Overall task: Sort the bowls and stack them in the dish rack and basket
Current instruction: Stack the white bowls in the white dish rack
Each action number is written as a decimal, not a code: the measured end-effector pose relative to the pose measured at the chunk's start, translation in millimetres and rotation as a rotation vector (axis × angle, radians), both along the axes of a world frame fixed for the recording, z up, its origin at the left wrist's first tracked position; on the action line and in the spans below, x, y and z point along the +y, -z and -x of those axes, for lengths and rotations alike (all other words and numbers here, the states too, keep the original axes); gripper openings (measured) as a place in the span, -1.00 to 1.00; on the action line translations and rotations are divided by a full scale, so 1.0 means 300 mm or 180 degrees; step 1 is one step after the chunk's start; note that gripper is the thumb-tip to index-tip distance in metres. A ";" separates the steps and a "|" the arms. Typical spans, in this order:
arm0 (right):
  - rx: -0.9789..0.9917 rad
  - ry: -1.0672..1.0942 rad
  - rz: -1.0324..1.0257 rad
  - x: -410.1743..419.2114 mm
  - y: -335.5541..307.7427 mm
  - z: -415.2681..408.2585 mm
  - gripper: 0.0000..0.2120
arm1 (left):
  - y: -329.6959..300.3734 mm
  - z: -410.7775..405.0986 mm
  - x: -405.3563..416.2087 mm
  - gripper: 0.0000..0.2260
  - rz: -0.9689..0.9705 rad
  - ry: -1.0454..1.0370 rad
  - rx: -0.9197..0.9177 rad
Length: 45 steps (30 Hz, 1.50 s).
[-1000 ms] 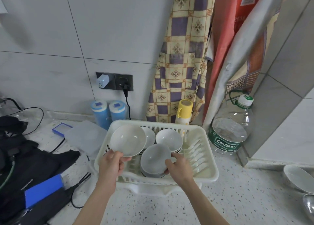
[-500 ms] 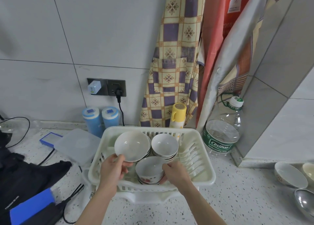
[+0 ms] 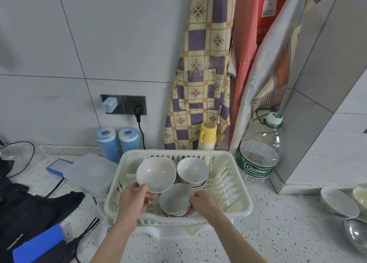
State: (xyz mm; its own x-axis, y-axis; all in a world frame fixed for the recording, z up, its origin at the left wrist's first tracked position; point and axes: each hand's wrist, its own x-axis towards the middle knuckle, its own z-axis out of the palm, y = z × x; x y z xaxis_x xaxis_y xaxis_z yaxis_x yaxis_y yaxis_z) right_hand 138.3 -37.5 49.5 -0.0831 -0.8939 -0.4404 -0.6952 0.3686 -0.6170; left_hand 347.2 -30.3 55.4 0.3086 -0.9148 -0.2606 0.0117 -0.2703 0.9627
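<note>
White dish rack (image 3: 236, 207) sits on the speckled counter (image 3: 278, 233), against the tiled wall. Inside it: a stack of white bowls (image 3: 192, 173) at the back, and a second short stack (image 3: 175, 202) at the near edge with a red pattern on its lowest bowl. Right hand (image 3: 204, 203) grips that near stack at its right side, fingers curled round the rim. Left hand (image 3: 133, 200) pinches the near rim of a single white bowl (image 3: 156, 174), held tilted above the rack's left half, its inside facing the camera. Hands apart, one bowl each. Right of the rack: a large clear water bottle (image 3: 258, 155). Far right on the counter: more loose bowls (image 3: 337, 202) and a metal one (image 3: 357, 235). Left: clear lidded box (image 3: 91, 173), dark bag (image 3: 25, 209).
</note>
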 end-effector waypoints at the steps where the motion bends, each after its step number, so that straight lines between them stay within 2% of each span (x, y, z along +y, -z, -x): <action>1: 0.0011 -0.0015 0.0006 -0.001 -0.001 0.001 -0.81 | -0.001 0.000 0.000 -0.87 -0.0007 -0.0002 0.0001; 4: 0.0013 -0.0069 0.0009 -0.002 0.001 0.007 -0.82 | -0.003 0.001 0.001 -0.87 -0.0010 0.0011 -0.0003; 9: 0.0091 -0.0024 -0.0021 -0.012 0.020 0.007 -0.60 | -0.006 0.003 0.007 -0.86 -0.0023 0.0039 -0.0050; 12: 0.0188 0.0005 -0.0015 -0.015 0.026 0.005 -0.57 | -0.006 0.001 0.007 -0.86 -0.0051 0.0091 -0.0074; 20: 0.0274 -0.0053 -0.0078 -0.017 0.021 -0.001 -0.84 | -0.006 -0.008 -0.005 -0.87 -0.0247 0.0407 -0.0225; 25: 0.0382 -0.0072 0.0067 -0.009 0.023 0.003 -0.94 | -0.008 -0.011 -0.007 -0.87 -0.0343 0.0571 -0.0365; 29: 0.0610 -0.0126 0.0157 -0.004 0.033 0.002 -0.62 | -0.011 -0.014 -0.010 -0.87 -0.0412 0.0732 -0.0416; 34: 0.0725 -0.0071 0.0322 0.005 0.038 -0.005 -0.56 | -0.011 -0.016 -0.019 -0.85 -0.0572 0.0953 -0.0556; 38: 0.0312 0.0229 0.0666 0.013 0.030 0.004 -0.68 | -0.008 -0.013 -0.027 -0.85 -0.0679 0.1093 -0.0673; 41: 0.0111 0.0063 0.0734 0.022 0.015 0.009 -0.64 | -0.014 -0.007 -0.035 -0.86 -0.0784 0.1252 -0.0749; 45: 0.0028 -0.0041 0.0657 0.028 0.016 0.015 -0.85 | -0.022 0.013 -0.036 -0.88 -0.0887 0.1498 -0.0907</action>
State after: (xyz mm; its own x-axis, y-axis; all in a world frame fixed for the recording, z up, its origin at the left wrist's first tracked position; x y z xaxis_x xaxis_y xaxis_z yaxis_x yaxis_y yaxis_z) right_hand 133.7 -29.1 44.7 -0.0741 -0.9662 -0.2470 -0.7049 0.2260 -0.6724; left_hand 343.4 -41.0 61.9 -0.0189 -0.8793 -0.4760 -0.4174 -0.4257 0.8029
